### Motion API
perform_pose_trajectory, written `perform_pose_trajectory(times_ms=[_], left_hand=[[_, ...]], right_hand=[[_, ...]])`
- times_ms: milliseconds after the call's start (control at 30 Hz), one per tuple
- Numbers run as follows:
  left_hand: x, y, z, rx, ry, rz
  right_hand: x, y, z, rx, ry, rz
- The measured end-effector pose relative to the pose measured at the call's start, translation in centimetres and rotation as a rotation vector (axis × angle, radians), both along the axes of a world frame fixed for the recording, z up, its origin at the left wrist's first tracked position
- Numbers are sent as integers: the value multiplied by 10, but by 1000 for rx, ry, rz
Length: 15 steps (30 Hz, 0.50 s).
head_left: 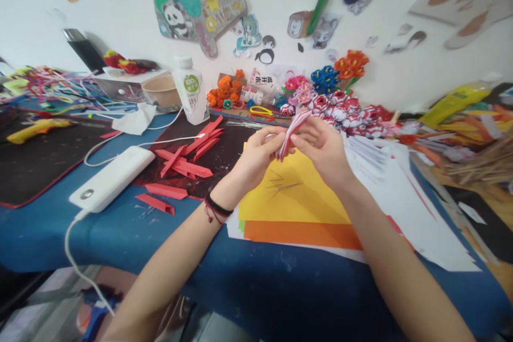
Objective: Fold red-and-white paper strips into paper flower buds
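Between my two hands I hold a red-and-white striped piece of folded material (295, 129), slanting up to the right; whether it is paper or pipe cleaner I cannot tell. My left hand (264, 149) pinches its lower left side. The fingers of my right hand (320, 144) close on its right side, the thumb near its middle. Below both hands lie yellow sheets (296, 203) with a few thin wires (282, 187) on them, and an orange sheet (300, 233) shows under their front edge.
Folded red paper strips (184, 165) lie to the left, beside a white power bank (112, 179) with cables. A white bottle (191, 91), craft flowers (344, 109) and yellow-handled scissors (261, 112) stand or lie behind. White sheets (404, 197) spread to the right; a yellow glue gun (38, 130) is far left.
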<state>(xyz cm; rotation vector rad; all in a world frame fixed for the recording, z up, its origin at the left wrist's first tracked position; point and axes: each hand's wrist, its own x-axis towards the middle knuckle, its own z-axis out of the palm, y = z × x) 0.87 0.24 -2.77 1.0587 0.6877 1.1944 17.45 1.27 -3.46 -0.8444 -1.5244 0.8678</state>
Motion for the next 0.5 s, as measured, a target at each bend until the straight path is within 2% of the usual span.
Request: perform_pose_trajectory(times_ms=[100, 233, 400, 500], left_hand=[[2, 2, -8, -12, -21, -51], [2, 5, -14, 37, 9, -34], [2, 5, -16, 102, -11, 35], [3, 5, -15, 113, -6, 122]], right_hand=[[-1, 0, -1, -103, 1, 7], [0, -2, 2, -66, -31, -16], [1, -6, 6, -169, -109, 167], [2, -7, 6, -216, -116, 201]])
